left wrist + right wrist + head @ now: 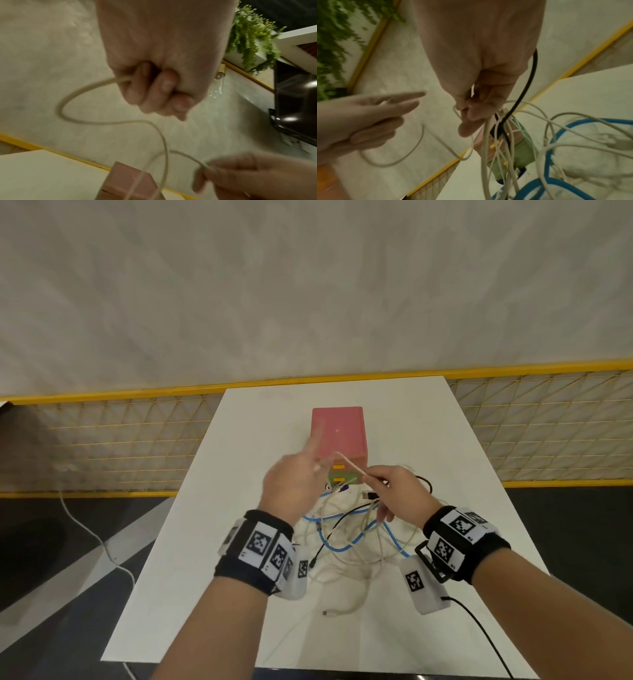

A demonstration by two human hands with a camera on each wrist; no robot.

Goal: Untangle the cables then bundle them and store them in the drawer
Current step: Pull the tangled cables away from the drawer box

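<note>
Presently: white cable [346,462] stretched between both hands, above table [445,440] and in front of pink drawer box [337,433]. Right hand [399,494] pinching one stretch; left hand [294,484] curled round another, forefinger extended. Long axis running left-right, looping below the left hand in the wrist view. Tangle [356,529] of white, blue and black cables lying beneath and toward the right wrist, some strands seemingly draped over the right hand. Drawers shut, just behind the hands.
</note>
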